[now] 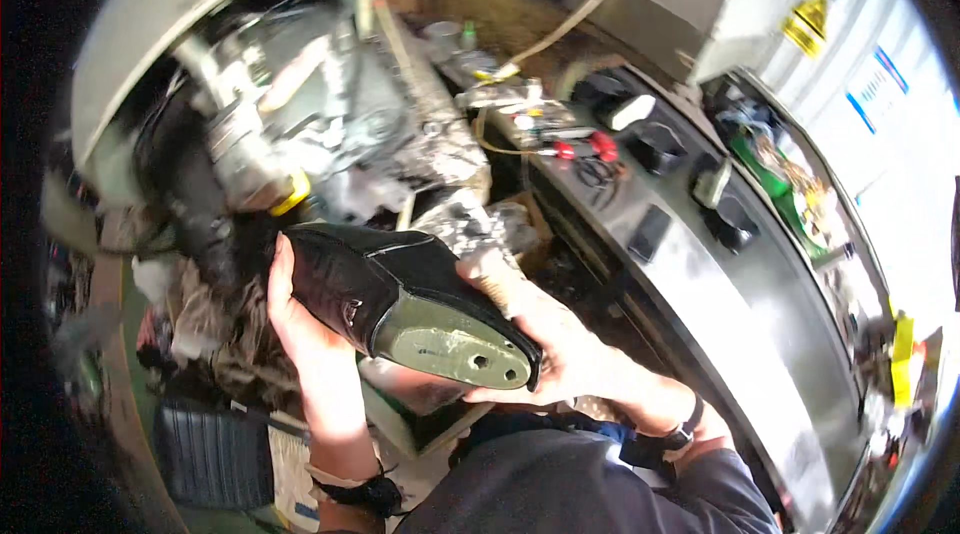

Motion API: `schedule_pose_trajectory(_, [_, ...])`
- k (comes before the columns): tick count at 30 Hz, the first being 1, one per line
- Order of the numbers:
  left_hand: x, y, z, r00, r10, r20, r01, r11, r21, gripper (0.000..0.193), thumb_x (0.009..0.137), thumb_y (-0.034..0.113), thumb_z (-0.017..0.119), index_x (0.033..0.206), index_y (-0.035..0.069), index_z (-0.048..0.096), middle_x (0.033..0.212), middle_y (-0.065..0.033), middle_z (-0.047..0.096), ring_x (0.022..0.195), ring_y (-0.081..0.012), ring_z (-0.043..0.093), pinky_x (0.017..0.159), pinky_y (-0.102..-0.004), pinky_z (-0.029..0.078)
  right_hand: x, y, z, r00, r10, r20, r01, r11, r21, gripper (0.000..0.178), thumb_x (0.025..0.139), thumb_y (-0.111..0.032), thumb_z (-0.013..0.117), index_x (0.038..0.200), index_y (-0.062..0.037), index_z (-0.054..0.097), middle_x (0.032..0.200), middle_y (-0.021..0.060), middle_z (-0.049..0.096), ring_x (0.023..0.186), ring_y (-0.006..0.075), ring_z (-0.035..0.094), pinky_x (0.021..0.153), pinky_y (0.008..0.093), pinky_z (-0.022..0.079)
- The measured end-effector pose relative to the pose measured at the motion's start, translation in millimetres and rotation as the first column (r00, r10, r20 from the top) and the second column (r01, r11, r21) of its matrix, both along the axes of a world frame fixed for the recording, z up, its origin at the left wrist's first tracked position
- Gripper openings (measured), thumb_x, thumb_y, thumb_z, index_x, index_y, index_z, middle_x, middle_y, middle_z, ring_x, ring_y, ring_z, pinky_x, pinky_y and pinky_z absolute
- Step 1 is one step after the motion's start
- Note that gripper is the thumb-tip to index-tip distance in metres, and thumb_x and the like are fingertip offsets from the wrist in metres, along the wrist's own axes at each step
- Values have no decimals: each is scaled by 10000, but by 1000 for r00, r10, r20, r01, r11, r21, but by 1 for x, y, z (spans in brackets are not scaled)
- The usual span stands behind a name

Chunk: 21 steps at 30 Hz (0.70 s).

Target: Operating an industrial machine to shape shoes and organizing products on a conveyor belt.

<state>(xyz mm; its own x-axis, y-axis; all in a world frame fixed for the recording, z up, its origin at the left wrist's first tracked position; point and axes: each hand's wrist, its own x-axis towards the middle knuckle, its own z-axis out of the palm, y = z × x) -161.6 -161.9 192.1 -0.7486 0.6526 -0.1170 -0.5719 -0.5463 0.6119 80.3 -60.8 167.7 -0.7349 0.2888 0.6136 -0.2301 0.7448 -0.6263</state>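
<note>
Both of my hands hold up a black shoe with a small metal ornament on its side. A green shoe last shows in it, its flat face turned up, scuffed pale and with a few dark holes at one end. My left hand is wrapped round the shoe's left end, the thumb up along its edge. My right hand grips the right end, the fingers partly hidden behind and under it. The shoe is tilted, its holed end lower and toward my right hand.
At the right runs a long metal bench bearing several black shoe pieces, a dark flat phone-like slab and red-handled tools. A pale machine curves over the left. Crumpled cloth lies below it.
</note>
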Motion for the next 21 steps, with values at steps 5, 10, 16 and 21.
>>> schedule_pose_trajectory(5, [86, 89, -34, 970, -242, -8, 241, 968, -75, 353, 953, 371, 659, 1114, 58, 684, 1051, -80, 734, 931, -246, 711, 833, -397, 582, 89, 22, -44, 948, -312, -57, 307, 949, -71, 964, 713, -272, 923, 1469, 48, 418, 1430, 258, 521, 1329, 410, 522, 1127, 431, 400])
schedule_pose_trajectory(10, [206, 180, -119, 833, -547, 86, 539, 765, -352, 422, 925, 365, 733, 1190, 50, 638, 1136, -90, 692, 984, -234, 678, 901, -416, 556, 204, 41, -109, 839, -541, 47, 391, 541, -744, 802, 762, -114, 874, 1454, -5, 484, 1318, 139, 626, 1179, 211, 607, 1031, 364, 473])
schedule_pose_trajectory(16, [293, 202, -217, 480, -830, -284, 526, 532, -663, 602, 826, 30, 788, 1368, -45, 537, 1372, -189, 582, 1215, -252, 610, 1046, -374, 498, 459, 84, -212, 438, -886, 156, -17, -181, -983, 551, 846, -336, 753, 1279, -39, 586, 1106, 96, 676, 1008, 244, 657, 856, 397, 548])
schedule_pose_trajectory(21, [259, 166, -264, 618, -763, -187, 443, 535, -719, 521, 807, -69, 760, 1297, -52, 587, 1252, -153, 640, 1121, -225, 642, 981, -339, 527, 705, 120, -309, 252, -964, 86, -395, -184, -900, 538, 892, -386, 742, 1262, -34, 574, 1121, 142, 665, 1021, 291, 643, 861, 447, 565])
